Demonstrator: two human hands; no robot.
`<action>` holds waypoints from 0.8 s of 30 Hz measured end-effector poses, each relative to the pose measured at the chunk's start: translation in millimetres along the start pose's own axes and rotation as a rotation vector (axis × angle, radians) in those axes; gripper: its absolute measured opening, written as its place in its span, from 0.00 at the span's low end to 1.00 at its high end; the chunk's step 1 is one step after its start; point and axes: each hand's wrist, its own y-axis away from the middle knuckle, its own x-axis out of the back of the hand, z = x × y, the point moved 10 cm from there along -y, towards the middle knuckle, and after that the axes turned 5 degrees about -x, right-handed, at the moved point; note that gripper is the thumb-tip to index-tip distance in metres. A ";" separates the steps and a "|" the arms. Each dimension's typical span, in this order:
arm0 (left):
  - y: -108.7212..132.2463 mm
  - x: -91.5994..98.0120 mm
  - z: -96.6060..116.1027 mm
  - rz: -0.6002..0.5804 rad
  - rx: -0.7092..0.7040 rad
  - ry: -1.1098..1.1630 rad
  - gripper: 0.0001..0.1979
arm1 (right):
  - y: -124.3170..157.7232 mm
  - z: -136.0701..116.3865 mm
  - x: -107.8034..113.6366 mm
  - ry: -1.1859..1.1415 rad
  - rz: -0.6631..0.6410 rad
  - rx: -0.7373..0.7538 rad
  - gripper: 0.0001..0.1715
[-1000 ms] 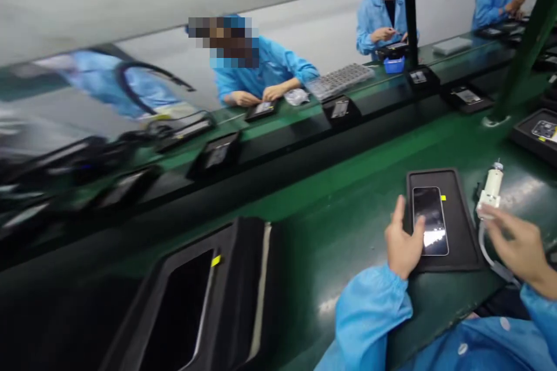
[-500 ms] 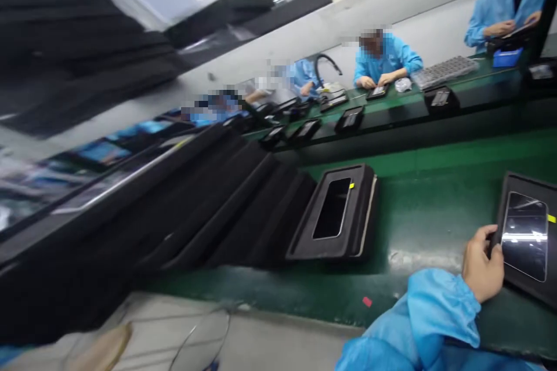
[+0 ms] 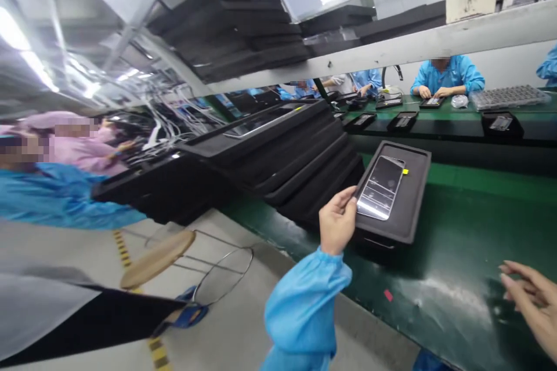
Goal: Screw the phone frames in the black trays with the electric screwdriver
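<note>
Green conveyor belt [image 3: 456, 232] lies under both hands: left hand [image 3: 337, 223] grips a black tray [image 3: 411, 197] holding a phone [image 3: 380, 187]; right hand [image 3: 531, 295] hovers open, empty.

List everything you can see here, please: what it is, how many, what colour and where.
Tray: one, black, held tilted above the belt.
Phone: one, dark and shiny, lying in the tray.
Tag: one, yellow, at the phone's far edge.
Belt: one, green, running across the right.
Row of trays: count unclear, black, leaning on the belt to the left.
Stacked trays: count unclear, black, on the overhead shelf.
Stool: one, wooden seat, on the floor at left.
Workers: several, blue coats, across the far belt; others at far left.
Left hand: one, blue sleeve, gripping the tray's near left edge.
Right hand: one, open, over the belt at lower right, holding nothing.
</note>
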 end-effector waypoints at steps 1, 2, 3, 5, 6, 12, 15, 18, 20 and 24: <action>-12.1 11.0 -9.1 0.009 -0.005 -0.028 0.22 | -4.9 2.7 -21.2 -0.034 -0.105 -0.063 0.32; -20.5 20.2 -16.4 0.018 -0.011 -0.054 0.21 | -8.8 6.4 -41.7 -0.065 -0.207 -0.133 0.36; -24.8 28.5 -21.5 0.036 -0.024 -0.089 0.20 | -11.9 9.2 -61.0 -0.100 -0.303 -0.200 0.40; -20.0 45.2 -27.4 0.112 -0.057 -0.156 0.17 | -18.6 8.5 -96.0 -0.182 -0.470 -0.317 0.51; -11.0 55.3 -29.9 0.179 -0.074 -0.188 0.17 | -23.3 5.0 -111.9 -0.220 -0.538 -0.367 0.56; 79.7 108.9 -104.5 0.470 0.163 -0.370 0.27 | -79.5 -24.3 -196.0 -0.349 -0.724 -0.518 0.77; 114.0 124.1 -160.0 0.477 0.361 -0.375 0.31 | -111.1 -41.0 -233.6 -0.340 -0.732 -0.365 0.79; 130.5 128.9 -192.9 0.474 0.451 -0.332 0.35 | -121.7 -62.7 -267.5 -0.357 -0.814 -0.159 0.68; 132.6 125.4 -203.1 0.455 0.469 -0.267 0.35 | -123.3 -68.2 -284.2 -0.353 -0.825 -0.127 0.62; 134.0 120.0 -212.2 0.441 0.511 -0.166 0.32 | -120.0 -76.0 -309.9 -0.362 -0.833 -0.126 0.59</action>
